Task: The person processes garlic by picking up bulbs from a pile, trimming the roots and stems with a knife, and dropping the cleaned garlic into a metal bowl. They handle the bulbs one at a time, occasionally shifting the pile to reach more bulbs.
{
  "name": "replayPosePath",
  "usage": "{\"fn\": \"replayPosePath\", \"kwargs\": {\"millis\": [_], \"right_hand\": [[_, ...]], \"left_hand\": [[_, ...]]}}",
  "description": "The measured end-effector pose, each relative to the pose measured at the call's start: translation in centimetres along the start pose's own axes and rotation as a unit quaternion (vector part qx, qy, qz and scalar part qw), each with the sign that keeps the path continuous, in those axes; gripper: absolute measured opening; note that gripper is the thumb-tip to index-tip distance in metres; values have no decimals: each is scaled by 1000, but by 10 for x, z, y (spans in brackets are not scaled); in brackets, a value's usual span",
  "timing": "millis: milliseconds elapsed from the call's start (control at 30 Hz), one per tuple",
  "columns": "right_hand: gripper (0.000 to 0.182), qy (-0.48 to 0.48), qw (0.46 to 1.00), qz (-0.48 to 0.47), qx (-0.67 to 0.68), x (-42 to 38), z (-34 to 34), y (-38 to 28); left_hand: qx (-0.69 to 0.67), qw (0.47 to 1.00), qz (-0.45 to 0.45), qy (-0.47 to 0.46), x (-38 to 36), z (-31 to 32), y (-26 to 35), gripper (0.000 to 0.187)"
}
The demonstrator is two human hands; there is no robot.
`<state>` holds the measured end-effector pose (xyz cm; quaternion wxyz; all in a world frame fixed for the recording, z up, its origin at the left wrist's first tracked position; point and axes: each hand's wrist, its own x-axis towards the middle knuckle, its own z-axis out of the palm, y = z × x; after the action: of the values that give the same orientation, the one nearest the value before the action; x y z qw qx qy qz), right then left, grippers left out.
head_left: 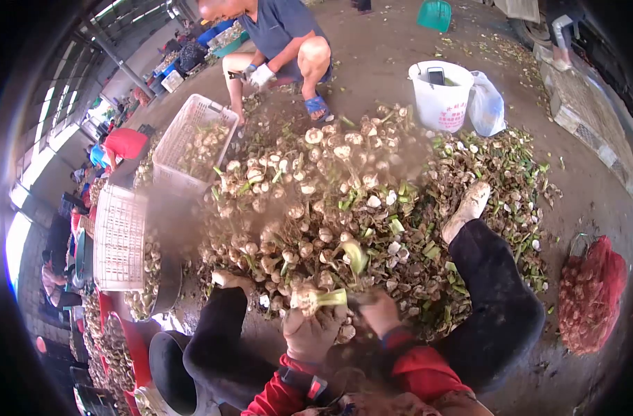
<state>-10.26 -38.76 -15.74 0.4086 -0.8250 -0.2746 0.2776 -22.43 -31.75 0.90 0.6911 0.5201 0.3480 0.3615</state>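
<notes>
My left hand (311,336) is closed around a garlic bulb (304,299), whose pale green stem points to the right. Close to the stem's end, my right hand (380,315) is closed; a dark shape shows at its fingers, too blurred to make out. Beyond both hands lies a large heap of garlic bulbs (306,187) with roots and stems on. Cut stems and peelings (406,270) cover the ground to the right, between my legs and around my right foot.
White plastic crates (120,239) stand at the left. A white bucket (441,97) with a phone on it stands behind the heap, beside a plastic bag (486,104). A red mesh sack (593,295) lies at right. Another person (282,41) crouches across the heap.
</notes>
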Motion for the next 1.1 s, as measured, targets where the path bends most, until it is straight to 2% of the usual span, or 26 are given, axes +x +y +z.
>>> {"fn": "replayPosePath", "kwargs": {"millis": [33, 67, 133, 167, 267, 300, 367, 433, 467, 533, 567, 633, 667, 733, 767, 833, 867, 900, 967, 1033, 1067, 1100], "right_hand": [[21, 61, 961, 98, 252, 14, 4, 18], [20, 110, 848, 192, 481, 20, 11, 38], [24, 97, 808, 223, 536, 23, -16, 27], [26, 93, 786, 237, 564, 26, -34, 15], [30, 188, 785, 248, 536, 25, -56, -35], [33, 186, 780, 236, 549, 22, -60, -42], [31, 202, 780, 225, 547, 27, -45, -28], [26, 211, 780, 198, 556, 30, -34, -19], [26, 215, 774, 202, 560, 31, -34, -22], [24, 222, 766, 207, 566, 34, -36, -31], [26, 210, 754, 191, 592, 35, -33, -26], [27, 172, 734, 238, 612, 36, -29, -18], [27, 164, 768, 254, 565, 33, -39, -35], [24, 128, 743, 262, 603, 31, -42, -33], [22, 108, 729, 266, 621, 30, -43, -33], [22, 117, 764, 262, 577, 31, -45, -39], [22, 121, 781, 259, 556, 32, -46, -43], [22, 135, 786, 243, 552, 33, -47, -46], [21, 161, 798, 210, 542, 32, -50, -53], [19, 99, 821, 250, 503, 29, -46, -43], [17, 69, 831, 268, 483, 28, -45, -41], [19, 57, 874, 174, 449, 23, -50, -51]], "left_hand": [[1, 1000, 5, -25, -2, -2, 4, 44], [-60, 996, -40, -55, -2, -6, 6, 44], [-50, 987, -100, -114, 0, -22, 6, 42], [1, 982, -118, -146, 4, -34, 0, 42], [226, 937, -152, -220, 21, -80, -39, 40], [287, 918, -152, -227, 25, -92, -51, 39], [396, 889, -107, -203, 41, -97, -69, 38], [472, 873, -20, -121, 66, -82, -90, 37], [433, 895, -92, -46, 84, -61, -92, 39], [442, 895, -51, -13, 131, -57, -153, 38], [537, 840, -79, -20, 146, -31, -142, 40], [701, 695, -154, -46, 179, 18, -120, 47], [732, 650, -195, -56, 190, 23, -132, 48], [725, 620, -286, -86, 204, 27, -143, 52], [686, 662, -290, -84, 202, 28, -142, 53], [604, 738, -292, -77, 198, 26, -133, 56], [437, 855, -264, -93, 200, 6, -155, 51], [253, 935, -224, -107, 204, -30, -199, 48], [21, 979, -129, -159, 185, -47, -188, 44], [-40, 980, -73, -181, 156, -60, -161, 60], [39, 981, -42, -186, 146, -60, -143, 66], [117, 975, -11, -186, 135, -60, -125, 73]]}}
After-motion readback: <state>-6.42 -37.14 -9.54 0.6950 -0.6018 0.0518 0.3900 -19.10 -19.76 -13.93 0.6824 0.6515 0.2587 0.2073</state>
